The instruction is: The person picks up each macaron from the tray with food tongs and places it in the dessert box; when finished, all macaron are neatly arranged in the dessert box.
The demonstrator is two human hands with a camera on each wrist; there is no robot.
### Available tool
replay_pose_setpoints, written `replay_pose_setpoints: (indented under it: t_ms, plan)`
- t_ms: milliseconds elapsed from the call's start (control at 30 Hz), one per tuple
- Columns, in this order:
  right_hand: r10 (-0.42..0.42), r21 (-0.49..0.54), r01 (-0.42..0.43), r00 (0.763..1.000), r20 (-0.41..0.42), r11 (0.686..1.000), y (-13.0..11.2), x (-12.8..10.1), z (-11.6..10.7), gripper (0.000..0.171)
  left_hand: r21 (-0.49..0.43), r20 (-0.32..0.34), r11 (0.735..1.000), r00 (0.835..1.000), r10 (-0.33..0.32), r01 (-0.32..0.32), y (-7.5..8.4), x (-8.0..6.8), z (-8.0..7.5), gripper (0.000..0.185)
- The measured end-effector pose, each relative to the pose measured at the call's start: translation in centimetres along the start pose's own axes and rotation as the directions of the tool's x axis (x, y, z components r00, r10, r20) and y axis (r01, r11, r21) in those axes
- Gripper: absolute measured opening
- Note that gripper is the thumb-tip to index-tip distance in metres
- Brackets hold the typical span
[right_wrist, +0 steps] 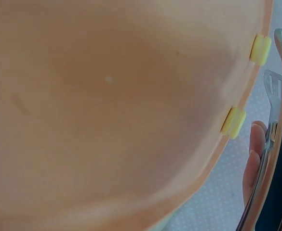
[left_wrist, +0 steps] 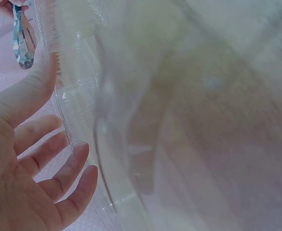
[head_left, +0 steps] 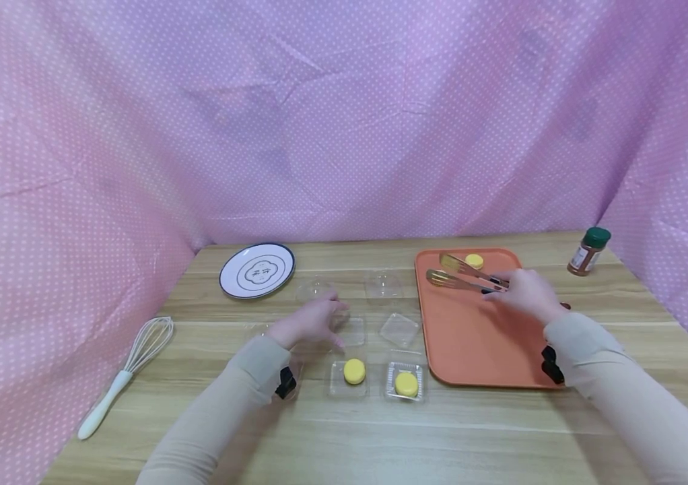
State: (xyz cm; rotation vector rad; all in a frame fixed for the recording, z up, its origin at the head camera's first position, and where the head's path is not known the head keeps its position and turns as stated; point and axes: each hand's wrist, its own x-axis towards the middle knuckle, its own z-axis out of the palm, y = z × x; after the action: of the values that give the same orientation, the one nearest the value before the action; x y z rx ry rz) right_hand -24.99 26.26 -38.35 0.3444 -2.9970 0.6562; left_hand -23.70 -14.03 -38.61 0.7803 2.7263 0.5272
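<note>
Pink dotted cloth behind and around a wooden table

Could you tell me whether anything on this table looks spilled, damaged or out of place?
Nothing stands out. The yellow cakes sit squarely in clear trays, the orange tray lies flat, and the spice jar stands upright.

Your tongs, gold-toned metal, lie nearly level over the orange tray's far end, tips apart beside a yellow cake. The clear plastic box under your left fingers sits open on the desk.
</note>
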Motion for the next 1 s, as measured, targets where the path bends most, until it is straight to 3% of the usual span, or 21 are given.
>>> replay_pose_setpoints:
  t_ms: [700,1000]
  plan:
    - [0.026,-0.033,-0.024,0.999,0.046,0.999,-0.11,0.48,0.84,0.038,0.007,0.005,1.0,1.0,0.005,-0.005,0.06,-0.1,-0.03,0.085]
    - [0.01,-0.051,-0.01,1.0,-0.002,0.999,0.03,0.46,0.87,0.036,-0.017,0.014,1.0,1.0,0.0,0.001,0.08,-0.13,-0.08,0.089]
